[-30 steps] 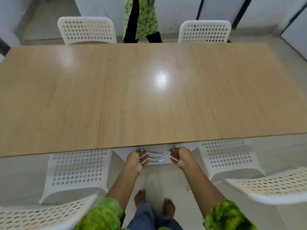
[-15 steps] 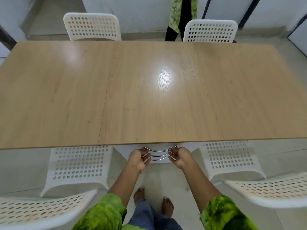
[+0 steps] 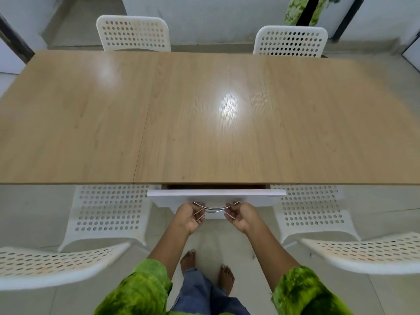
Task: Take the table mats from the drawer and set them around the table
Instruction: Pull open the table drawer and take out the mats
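Curling round the ends of the chrome handle, the left hand and right hand each hold it in a closed grip, lower centre of frame. Just above, the white drawer shows a dark slit under the worktop edge; the table mats, unseen, presumably lie inside, beyond both hands alike.

Light wooden table in two panels, seam left of centre, glare patches on top. White drawer jutting slightly from under the near edge. On the pale floor: white perforated chairs – two far, two near – and bare feet.
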Motion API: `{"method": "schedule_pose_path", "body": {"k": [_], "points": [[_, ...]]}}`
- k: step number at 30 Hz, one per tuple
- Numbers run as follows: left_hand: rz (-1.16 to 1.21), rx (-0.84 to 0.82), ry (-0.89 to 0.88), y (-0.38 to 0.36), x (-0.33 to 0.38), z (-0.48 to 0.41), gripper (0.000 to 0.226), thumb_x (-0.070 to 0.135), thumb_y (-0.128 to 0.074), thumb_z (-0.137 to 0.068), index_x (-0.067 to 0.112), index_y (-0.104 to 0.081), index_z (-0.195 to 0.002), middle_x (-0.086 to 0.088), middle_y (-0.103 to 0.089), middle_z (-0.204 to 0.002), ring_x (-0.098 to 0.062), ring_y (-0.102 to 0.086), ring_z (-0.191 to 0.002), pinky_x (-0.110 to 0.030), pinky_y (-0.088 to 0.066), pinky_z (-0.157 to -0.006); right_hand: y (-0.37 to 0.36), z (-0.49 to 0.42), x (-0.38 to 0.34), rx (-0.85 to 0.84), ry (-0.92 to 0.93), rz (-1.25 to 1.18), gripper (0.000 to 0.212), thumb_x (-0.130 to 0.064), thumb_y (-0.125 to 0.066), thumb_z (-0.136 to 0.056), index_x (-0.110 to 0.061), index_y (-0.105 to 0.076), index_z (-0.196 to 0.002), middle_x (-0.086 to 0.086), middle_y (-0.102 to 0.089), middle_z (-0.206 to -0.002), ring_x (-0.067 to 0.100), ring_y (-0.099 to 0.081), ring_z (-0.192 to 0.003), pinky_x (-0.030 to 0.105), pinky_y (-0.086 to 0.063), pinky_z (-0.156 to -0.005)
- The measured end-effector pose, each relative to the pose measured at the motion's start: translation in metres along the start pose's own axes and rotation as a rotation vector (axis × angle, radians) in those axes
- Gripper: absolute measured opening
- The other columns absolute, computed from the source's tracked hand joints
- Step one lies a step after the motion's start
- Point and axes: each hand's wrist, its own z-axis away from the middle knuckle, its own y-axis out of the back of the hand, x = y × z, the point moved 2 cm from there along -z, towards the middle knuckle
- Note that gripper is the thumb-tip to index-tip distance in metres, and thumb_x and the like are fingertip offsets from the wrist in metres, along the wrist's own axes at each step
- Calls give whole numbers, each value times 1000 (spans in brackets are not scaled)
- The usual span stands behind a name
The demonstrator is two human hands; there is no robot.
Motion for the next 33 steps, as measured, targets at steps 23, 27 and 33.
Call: {"method": "schedule_pose_path", "body": {"k": [23,27,33], "points": [[-131,-30,139,71,-106,71,30,-3,-31,-92,2,-53,-72,-9,-63,-59,-17,-54,-68,-25,-39,-58,71,67,113,97,-37,140,33,12,-26,-88,-8,-47,-72,8,-57,-75,18,-49,-63,29,-41,-58],[-159,-86,147,87,-129,84,25,-2,-31,-92,1,-53,-83,-12,-59,-78,-19,-57,-72,-26,-42,-60,80,79,141,157,-3,83,33,9,-25,-90,-8,-46,-72,9,-54,-72,19,-49,-60,29,-41,-56],[-424,-193,205,121,-153,109,17,11,-36,-94,8,-51,-87,-11,-58,-92,-25,-62,-85,-33,-48,-67,99,100,180,226,5,118,31,6,-25,-89,-10,-49,-78,9,-52,-66,17,-45,-53,23,-46,-46]]}}
